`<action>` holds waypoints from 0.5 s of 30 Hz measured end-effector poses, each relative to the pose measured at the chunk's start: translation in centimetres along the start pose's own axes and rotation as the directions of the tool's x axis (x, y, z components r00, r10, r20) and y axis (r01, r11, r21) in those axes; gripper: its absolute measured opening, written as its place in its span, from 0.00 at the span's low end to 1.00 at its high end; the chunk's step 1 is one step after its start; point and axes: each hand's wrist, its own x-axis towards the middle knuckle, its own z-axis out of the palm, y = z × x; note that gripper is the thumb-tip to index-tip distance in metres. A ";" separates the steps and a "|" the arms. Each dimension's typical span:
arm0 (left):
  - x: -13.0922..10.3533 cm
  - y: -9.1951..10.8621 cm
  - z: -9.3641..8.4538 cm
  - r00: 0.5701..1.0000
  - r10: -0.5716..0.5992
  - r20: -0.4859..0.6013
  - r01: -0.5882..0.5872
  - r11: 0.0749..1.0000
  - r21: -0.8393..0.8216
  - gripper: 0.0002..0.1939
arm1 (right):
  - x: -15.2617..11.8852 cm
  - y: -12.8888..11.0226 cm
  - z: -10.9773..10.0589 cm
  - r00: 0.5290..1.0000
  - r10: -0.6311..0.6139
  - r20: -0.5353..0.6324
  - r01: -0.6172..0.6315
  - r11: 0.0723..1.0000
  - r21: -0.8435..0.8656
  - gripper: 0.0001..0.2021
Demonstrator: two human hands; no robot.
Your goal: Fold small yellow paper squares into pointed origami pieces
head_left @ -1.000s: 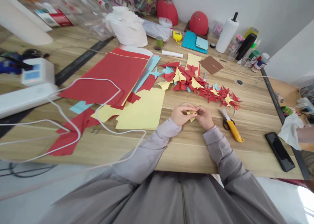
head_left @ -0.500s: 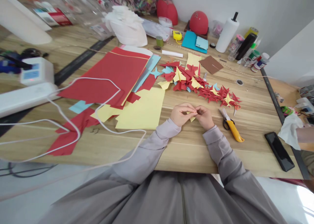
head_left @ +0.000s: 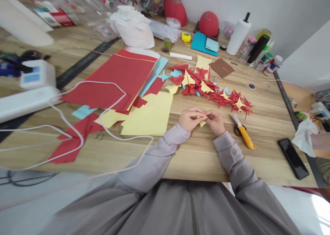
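My left hand (head_left: 190, 119) and my right hand (head_left: 215, 122) meet fingertip to fingertip over the front of the table. Between them they pinch a small piece of yellow paper (head_left: 202, 123), partly hidden by the fingers. Behind the hands lies a pile of folded red, yellow and blue paper shapes (head_left: 198, 81). To the left is a large yellow sheet (head_left: 152, 116) with a notched edge, beside a stack of red sheets (head_left: 113, 78). A yellow-handled cutter (head_left: 246, 136) lies right of my right hand, over dark-handled scissors (head_left: 236, 130).
A black phone (head_left: 293, 158) lies at the right, near another person's arm (head_left: 320, 141) and a white cloth (head_left: 304, 136). A white cable (head_left: 134, 137) loops across the left side. Bottles and a paper roll (head_left: 239, 36) stand at the back right.
The yellow paper between my fingertips has shifted slightly, and more of it shows. Both hands stay in nearly the same place.
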 end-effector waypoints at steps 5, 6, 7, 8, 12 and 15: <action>-0.1 0.2 0.1 1.000 0.014 -0.015 -0.014 1.000 -0.023 0.02 | 0.0 0.0 0.0 1.000 -0.017 0.005 0.017 1.000 -0.022 0.12; -0.1 0.3 0.1 1.000 0.014 -0.017 -0.015 1.000 -0.027 0.02 | 0.0 0.0 0.0 1.000 -0.021 0.008 0.021 0.999 -0.028 0.12; -0.1 0.3 0.1 1.000 0.014 -0.019 -0.014 1.000 -0.028 0.02 | -0.1 0.0 0.0 1.000 -0.025 0.012 0.025 0.999 -0.035 0.12; -0.1 0.4 0.1 1.000 0.013 -0.020 -0.014 1.000 -0.024 0.03 | -0.1 0.0 0.0 0.999 -0.029 0.015 0.029 0.999 -0.043 0.12; -0.1 0.5 0.1 0.999 0.029 -0.018 -0.029 1.000 0.000 0.03 | -0.1 0.0 -0.1 0.999 -0.035 0.022 0.037 0.997 -0.066 0.11; -0.2 0.6 0.1 0.999 0.049 -0.019 -0.049 0.999 0.001 0.02 | -0.1 0.1 -0.1 0.999 -0.035 0.030 0.037 0.997 -0.064 0.10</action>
